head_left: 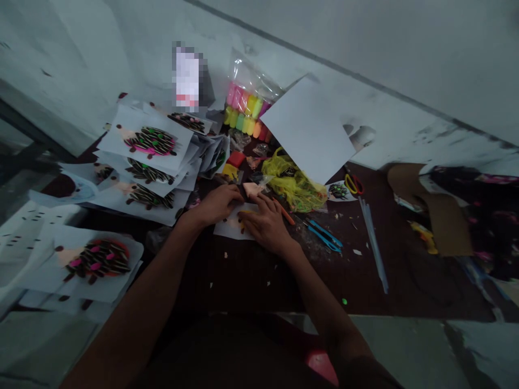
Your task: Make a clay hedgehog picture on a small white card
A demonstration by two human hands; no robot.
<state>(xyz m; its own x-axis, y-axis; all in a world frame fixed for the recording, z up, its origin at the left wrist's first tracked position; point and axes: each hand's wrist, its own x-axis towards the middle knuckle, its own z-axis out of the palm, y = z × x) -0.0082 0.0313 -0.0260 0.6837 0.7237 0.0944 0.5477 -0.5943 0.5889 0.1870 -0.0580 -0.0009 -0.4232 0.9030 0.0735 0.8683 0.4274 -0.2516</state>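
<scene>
A small white paper (227, 230) with a peach-coloured clay shape and dark dots lies on the dark table. At its upper left edge is my left hand (221, 204), its fingers curled together; what they pinch, if anything, is hidden. My right hand (267, 222) lies over the paper's right part, fingers stretched out and apart, covering much of the shape. Just beyond the fingertips sits a lump of peach clay (252, 189). An orange stick-like tool (287, 213) lies beside my right hand, with a blue utility knife (324, 235) farther right.
Stacked sheets with seed-covered hedgehog pictures (150, 141) stand at left; another hedgehog sheet (97, 262) lies nearer. Behind are a bag of coloured clay (245, 111), a yellow plastic bag (294, 181) and a white sheet (310, 129). Scissors (354, 185) and clear sticks (373, 246) lie right.
</scene>
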